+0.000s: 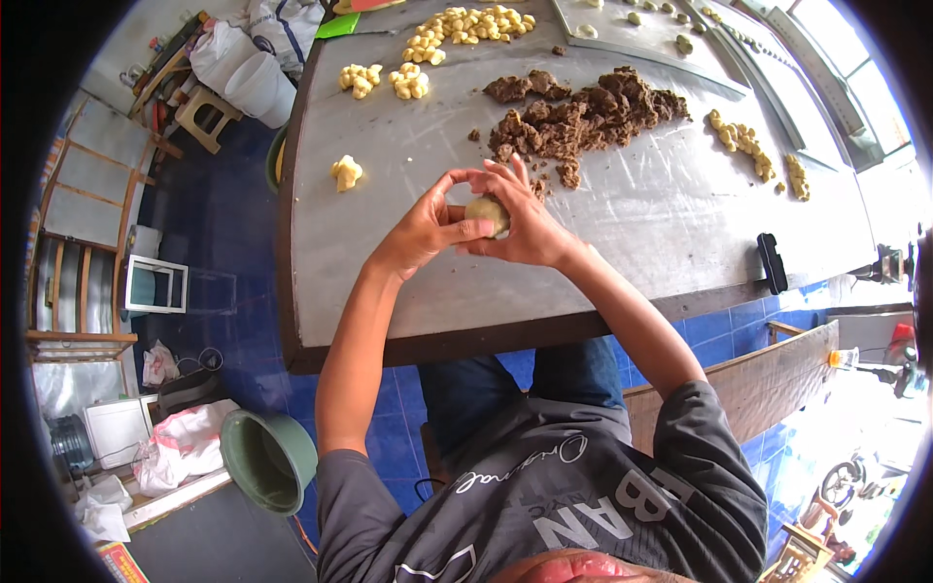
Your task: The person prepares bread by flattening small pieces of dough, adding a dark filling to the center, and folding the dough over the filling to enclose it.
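Observation:
Above the near half of the metal table point(437, 306), a round, pale greenish-tan dough ball point(483, 212) sits between my two hands. My left hand point(420, 231) curls around its left side, thumb laid across the front. My right hand point(527, 222) closes on it from the other side, its upper fingers raised. Just beyond the hands lies a crumbly brown mass of filling point(593, 117), with loose crumbs near my right fingers. To the left of my left hand rests a single lump of yellow dough point(346, 173). The ball's underside is hidden by my fingers.
Yellow dough pieces point(471, 24) are heaped at the far side, with smaller clusters point(360, 80) nearer. More dough pieces point(736, 136) lie at right, by trays point(641, 34) holding small balls. A black object point(771, 262) sits at the table's right edge. A green tub point(267, 462) stands lower left.

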